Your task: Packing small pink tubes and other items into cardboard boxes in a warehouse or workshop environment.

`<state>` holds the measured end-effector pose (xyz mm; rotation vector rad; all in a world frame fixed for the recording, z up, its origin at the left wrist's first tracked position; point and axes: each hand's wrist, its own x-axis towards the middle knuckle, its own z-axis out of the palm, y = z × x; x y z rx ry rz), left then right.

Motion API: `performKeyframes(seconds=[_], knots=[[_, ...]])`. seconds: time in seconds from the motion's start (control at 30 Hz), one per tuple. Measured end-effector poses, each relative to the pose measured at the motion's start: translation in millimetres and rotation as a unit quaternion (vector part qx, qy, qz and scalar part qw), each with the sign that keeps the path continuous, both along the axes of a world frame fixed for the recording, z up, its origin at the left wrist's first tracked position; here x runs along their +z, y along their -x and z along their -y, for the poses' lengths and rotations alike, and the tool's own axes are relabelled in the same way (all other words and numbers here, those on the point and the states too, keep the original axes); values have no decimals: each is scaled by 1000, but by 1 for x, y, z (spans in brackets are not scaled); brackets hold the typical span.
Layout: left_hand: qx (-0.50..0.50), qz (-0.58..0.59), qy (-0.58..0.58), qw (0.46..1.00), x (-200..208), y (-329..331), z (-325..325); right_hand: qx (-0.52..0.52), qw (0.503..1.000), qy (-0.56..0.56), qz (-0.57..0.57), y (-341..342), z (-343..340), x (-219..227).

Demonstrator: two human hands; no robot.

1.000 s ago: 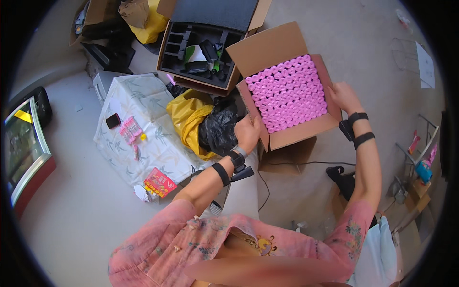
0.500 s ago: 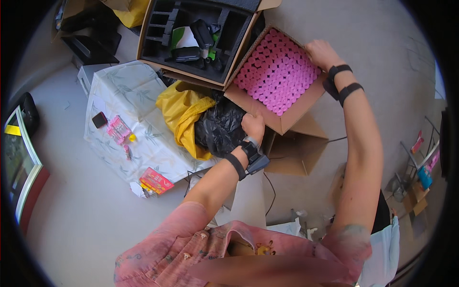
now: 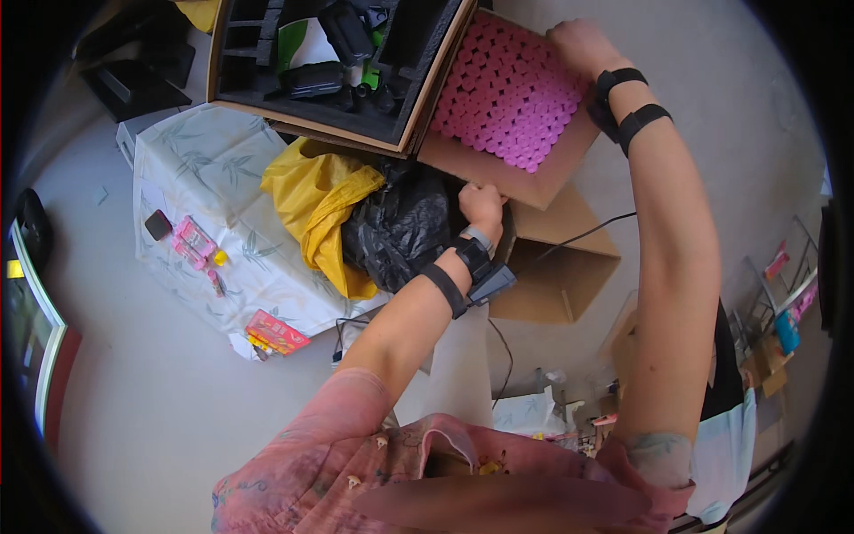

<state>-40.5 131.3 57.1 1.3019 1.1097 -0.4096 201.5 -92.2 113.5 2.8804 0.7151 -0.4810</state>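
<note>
A cardboard box (image 3: 550,185) packed with rows of small pink round-topped pieces (image 3: 511,93) is held between my two hands. My left hand (image 3: 482,206) is closed on its near edge, beside a black plastic bag (image 3: 400,218). On the far right side, my right hand (image 3: 583,46) has its fingers wrapped over the box's rim; some fingers are hidden behind the wall. The box is tilted, its filled top facing me. What the pink pieces are I cannot make out.
Left of the box stands a foam-lined carton (image 3: 400,133) with black devices. An open brown box (image 3: 569,276) sits below. A yellow bag (image 3: 311,214) lies on a table with a leaf-patterned cloth (image 3: 205,169). A dark cable (image 3: 587,230) crosses behind my right arm.
The box of pink pieces has moved farther from me, along with both hands. The whole view has shifted slightly, so the table and carton appear farther left.
</note>
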Motion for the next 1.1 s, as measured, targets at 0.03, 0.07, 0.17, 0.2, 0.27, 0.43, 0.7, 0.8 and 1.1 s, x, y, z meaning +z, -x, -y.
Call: performKeyframes(seconds=[0.03,0.07,0.17,0.2,0.27,0.43,0.7,0.8,1.1], knots=[[-5,3,-2,1000,-5,-5,-1,-48,999,6,17,0,5,-6],[-35,1,37,999,-10,-9,-4,-93,995,9,31,1,6,-12],[-84,-20,75,993,-9,-15,-17,-221,973,-4,-61,5,-15,6],[-89,-28,107,990,-7,-14,-21,-224,972,-3,-64,13,-14,5],[-97,-35,145,984,0,-15,-26,-159,966,-61,194,36,-16,3],[-134,-56,172,974,46,-15,-53,-164,892,-229,354,96,-45,-5],[-225,9,206,952,108,-10,-103,-238,944,-173,147,89,-141,-87],[-252,2,200,947,114,1,-115,-290,935,-179,98,59,-174,-109],[-285,-21,163,944,112,5,-132,-333,897,-189,222,23,-175,-169]])
